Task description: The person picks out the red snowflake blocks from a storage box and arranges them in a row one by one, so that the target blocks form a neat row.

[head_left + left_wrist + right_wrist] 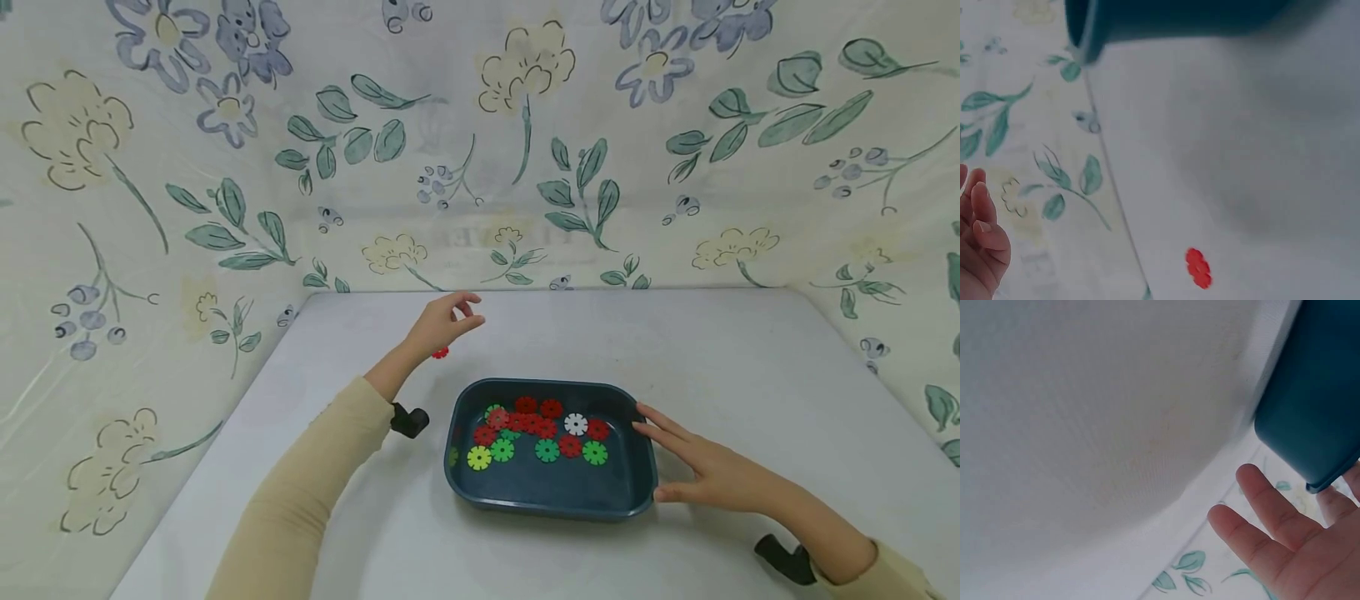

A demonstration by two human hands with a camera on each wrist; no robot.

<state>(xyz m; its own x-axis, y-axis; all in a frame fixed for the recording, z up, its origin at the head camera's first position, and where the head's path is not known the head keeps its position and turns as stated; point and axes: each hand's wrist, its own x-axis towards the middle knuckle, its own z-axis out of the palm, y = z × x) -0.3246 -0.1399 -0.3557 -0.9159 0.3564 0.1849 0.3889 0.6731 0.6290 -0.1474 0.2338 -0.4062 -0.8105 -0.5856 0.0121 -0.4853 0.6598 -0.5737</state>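
Observation:
A dark blue tray holds several flower-shaped discs, mostly red, with a white disc, green ones and a yellow disc. My left hand hovers beyond the tray's far left corner, fingers bent loosely and nothing visible in them. Just below it, a red flower-shaped disc lies on the table, partly covered by the wrist; the left wrist view shows this red disc whole. My right hand is spread at the tray's right end, fingertips at the rim. In the right wrist view its fingers are extended.
The white table runs back to a flower-printed cloth that stands along its far and side edges. A black strap piece shows at the left wrist and another black strap piece at the right.

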